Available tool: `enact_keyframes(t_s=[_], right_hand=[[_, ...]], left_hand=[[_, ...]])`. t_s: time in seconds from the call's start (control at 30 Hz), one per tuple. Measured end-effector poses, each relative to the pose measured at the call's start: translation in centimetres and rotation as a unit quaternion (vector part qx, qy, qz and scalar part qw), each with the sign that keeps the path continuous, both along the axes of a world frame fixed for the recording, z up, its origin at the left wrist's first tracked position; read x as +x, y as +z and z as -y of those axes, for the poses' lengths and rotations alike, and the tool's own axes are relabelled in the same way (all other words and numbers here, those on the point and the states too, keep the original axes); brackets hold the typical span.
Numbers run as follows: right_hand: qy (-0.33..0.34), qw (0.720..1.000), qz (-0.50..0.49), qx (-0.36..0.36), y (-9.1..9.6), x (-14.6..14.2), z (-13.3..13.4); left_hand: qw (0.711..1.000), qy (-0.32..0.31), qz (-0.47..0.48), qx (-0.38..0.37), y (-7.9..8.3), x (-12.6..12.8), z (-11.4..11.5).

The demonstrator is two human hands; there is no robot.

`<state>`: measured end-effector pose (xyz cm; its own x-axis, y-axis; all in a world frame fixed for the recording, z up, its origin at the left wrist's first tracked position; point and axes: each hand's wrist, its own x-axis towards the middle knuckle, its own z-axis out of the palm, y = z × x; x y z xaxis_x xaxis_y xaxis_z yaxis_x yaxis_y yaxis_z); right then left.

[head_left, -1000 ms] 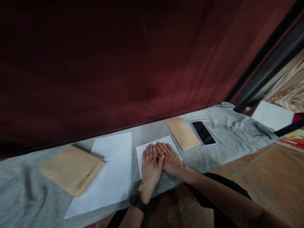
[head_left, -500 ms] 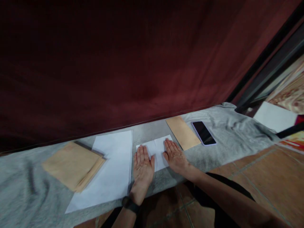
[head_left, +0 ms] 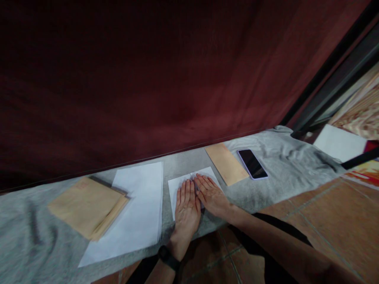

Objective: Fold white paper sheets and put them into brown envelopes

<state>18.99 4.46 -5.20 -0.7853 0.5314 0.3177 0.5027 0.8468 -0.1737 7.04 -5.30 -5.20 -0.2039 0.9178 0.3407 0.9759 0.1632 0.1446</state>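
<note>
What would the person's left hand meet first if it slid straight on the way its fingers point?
The left hand lies flat on the folded white paper, fingers pointing away from the person. It would cross the paper's far edge onto bare grey cloth, then probably the dark red curtain; depth is unclear.

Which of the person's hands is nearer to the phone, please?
Right. The right hand lies flat on the white sheet, with one tan envelope between it and the phone; the left hand lies beside it, farther from the phone.
</note>
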Motion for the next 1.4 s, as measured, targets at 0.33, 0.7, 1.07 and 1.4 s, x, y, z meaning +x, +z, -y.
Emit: enact_keyframes(t_s=[0.33, 0.7, 1.07, 1.4], right_hand=[[-0.017, 0.999, -0.012, 0.032, -1.0, 1.0, -0.5], [-0.062, 0.996, -0.024, 0.059, -1.8, 2.0, -1.1], [-0.041, 0.999, -0.008, 0.015, -0.1, -0.6, -1.2], [-0.043, 0.999, 0.015, 0.019, -1.0, -1.8, -1.8]], left_hand=[[0.999, 0.035, -0.005, -0.03, -0.2, -1.0, 0.6], [0.997, 0.078, -0.015, -0.011, -0.4, -2.5, 2.3], [1.0, 0.016, -0.002, -0.014, 1.0, -1.5, -0.9], [0.997, 0.047, -0.004, -0.054, 0.5, -1.3, -2.3]])
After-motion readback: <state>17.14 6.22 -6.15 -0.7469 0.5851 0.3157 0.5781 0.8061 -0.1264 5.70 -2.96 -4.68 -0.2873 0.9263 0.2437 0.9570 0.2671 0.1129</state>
